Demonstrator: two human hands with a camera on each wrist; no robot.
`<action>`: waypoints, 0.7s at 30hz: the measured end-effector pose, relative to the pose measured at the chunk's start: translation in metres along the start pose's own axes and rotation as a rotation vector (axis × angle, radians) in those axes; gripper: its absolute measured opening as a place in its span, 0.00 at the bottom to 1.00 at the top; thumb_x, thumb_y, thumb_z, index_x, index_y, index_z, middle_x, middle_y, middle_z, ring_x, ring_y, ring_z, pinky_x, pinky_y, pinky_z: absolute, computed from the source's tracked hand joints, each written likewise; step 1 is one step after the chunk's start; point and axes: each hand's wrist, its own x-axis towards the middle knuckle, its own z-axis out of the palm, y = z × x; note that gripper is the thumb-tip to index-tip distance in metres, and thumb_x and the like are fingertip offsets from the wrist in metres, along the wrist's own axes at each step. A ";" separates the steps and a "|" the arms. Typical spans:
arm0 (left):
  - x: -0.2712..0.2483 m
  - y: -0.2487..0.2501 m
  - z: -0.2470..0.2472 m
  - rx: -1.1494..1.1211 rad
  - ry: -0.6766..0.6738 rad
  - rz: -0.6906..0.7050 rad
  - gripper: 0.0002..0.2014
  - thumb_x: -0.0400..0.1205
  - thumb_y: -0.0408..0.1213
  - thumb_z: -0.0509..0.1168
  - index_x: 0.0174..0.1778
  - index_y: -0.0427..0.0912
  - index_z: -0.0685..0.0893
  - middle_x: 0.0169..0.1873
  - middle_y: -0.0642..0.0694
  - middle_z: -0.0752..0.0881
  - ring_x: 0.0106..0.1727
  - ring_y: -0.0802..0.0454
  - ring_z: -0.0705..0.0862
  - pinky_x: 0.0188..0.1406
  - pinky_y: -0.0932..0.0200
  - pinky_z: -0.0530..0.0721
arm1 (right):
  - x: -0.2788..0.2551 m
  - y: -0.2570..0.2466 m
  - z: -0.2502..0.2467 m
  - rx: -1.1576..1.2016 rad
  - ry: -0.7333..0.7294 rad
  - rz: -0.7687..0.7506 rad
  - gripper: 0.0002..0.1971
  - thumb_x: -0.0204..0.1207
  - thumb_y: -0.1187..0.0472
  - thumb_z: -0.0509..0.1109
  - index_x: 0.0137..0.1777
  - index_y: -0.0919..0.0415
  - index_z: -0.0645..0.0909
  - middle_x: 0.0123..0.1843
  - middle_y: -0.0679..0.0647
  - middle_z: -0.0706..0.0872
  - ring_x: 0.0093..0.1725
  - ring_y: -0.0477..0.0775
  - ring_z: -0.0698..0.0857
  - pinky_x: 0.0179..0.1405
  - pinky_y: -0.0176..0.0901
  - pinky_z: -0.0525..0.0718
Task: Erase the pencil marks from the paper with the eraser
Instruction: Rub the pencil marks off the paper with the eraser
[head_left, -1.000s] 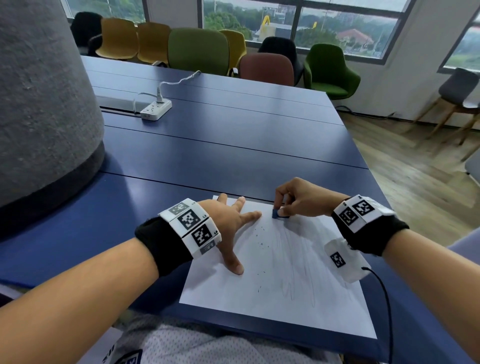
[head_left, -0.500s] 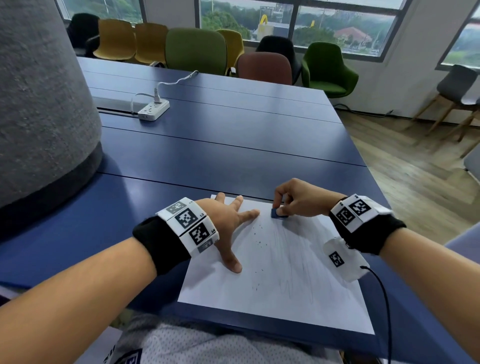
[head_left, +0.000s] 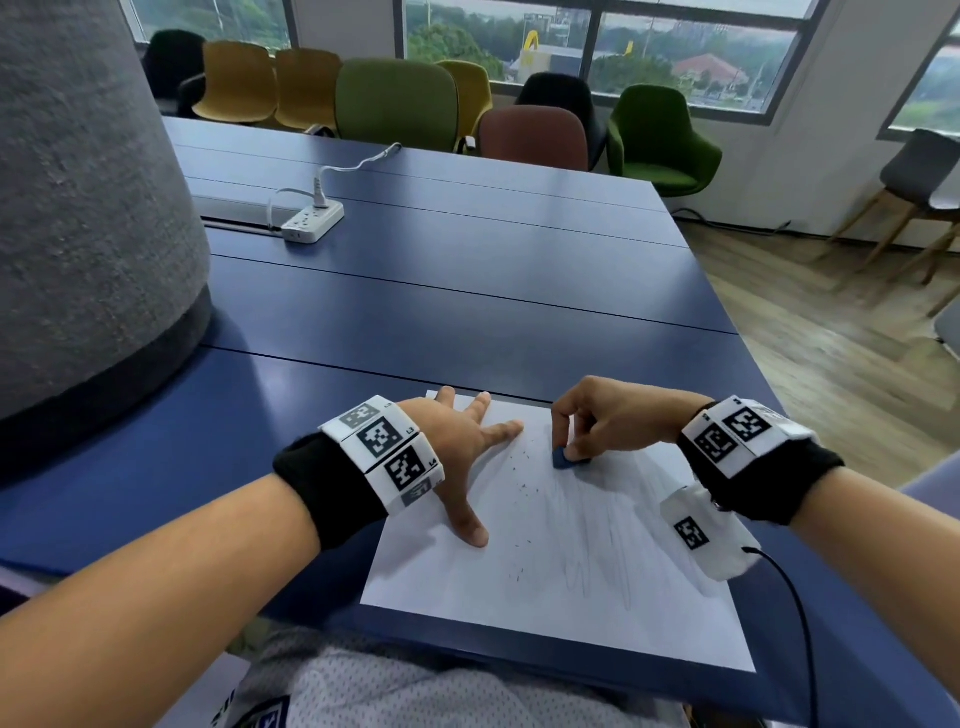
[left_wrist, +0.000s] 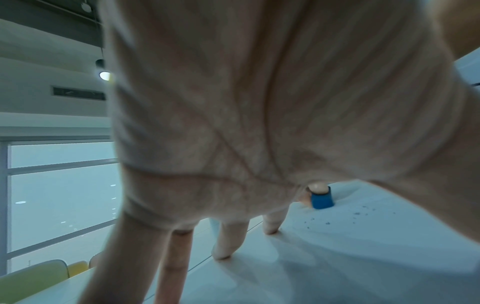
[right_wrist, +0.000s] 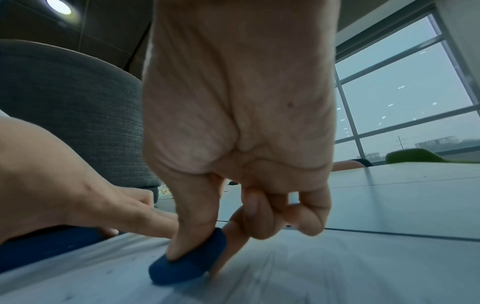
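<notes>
A white sheet of paper (head_left: 545, 587) lies near the front edge of the blue table (head_left: 467, 291), with faint grey pencil marks (head_left: 602, 545) down its middle and dark eraser crumbs (head_left: 524, 488) beside them. My right hand (head_left: 597, 421) pinches a small blue eraser (head_left: 563, 460) between thumb and forefinger and presses it on the upper part of the paper. The eraser (right_wrist: 189, 261) touches the sheet in the right wrist view, and the eraser (left_wrist: 321, 198) shows past my palm in the left wrist view. My left hand (head_left: 467, 441) lies flat with spread fingers on the paper's left side.
A large grey felt-covered cone (head_left: 88, 218) stands on the table at the left. A white power strip (head_left: 311, 221) with its cable lies farther back. Several chairs (head_left: 395, 98) line the far edge. The table's right edge drops to a wooden floor (head_left: 831, 353).
My right hand has slid the eraser a little toward me and down the sheet. The left hand has stayed in place on the paper.
</notes>
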 end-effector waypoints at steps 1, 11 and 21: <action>0.000 0.000 0.000 -0.001 0.000 0.001 0.66 0.60 0.71 0.76 0.82 0.69 0.33 0.85 0.50 0.34 0.84 0.31 0.38 0.78 0.33 0.59 | 0.003 0.001 -0.001 -0.002 0.060 0.014 0.01 0.73 0.61 0.74 0.44 0.55 0.86 0.32 0.43 0.83 0.30 0.40 0.78 0.32 0.33 0.73; 0.000 0.001 -0.001 0.009 -0.012 -0.003 0.66 0.61 0.71 0.76 0.82 0.68 0.33 0.85 0.50 0.34 0.84 0.32 0.38 0.79 0.34 0.58 | -0.011 -0.010 0.014 0.040 0.046 -0.013 0.02 0.74 0.62 0.74 0.42 0.53 0.85 0.31 0.44 0.83 0.29 0.42 0.78 0.33 0.35 0.75; 0.001 0.001 -0.002 0.011 -0.021 -0.005 0.66 0.60 0.71 0.76 0.81 0.68 0.32 0.85 0.49 0.33 0.84 0.31 0.38 0.79 0.33 0.57 | -0.022 -0.018 0.023 0.054 0.088 -0.009 0.01 0.73 0.62 0.74 0.43 0.56 0.85 0.30 0.45 0.83 0.29 0.41 0.78 0.32 0.34 0.74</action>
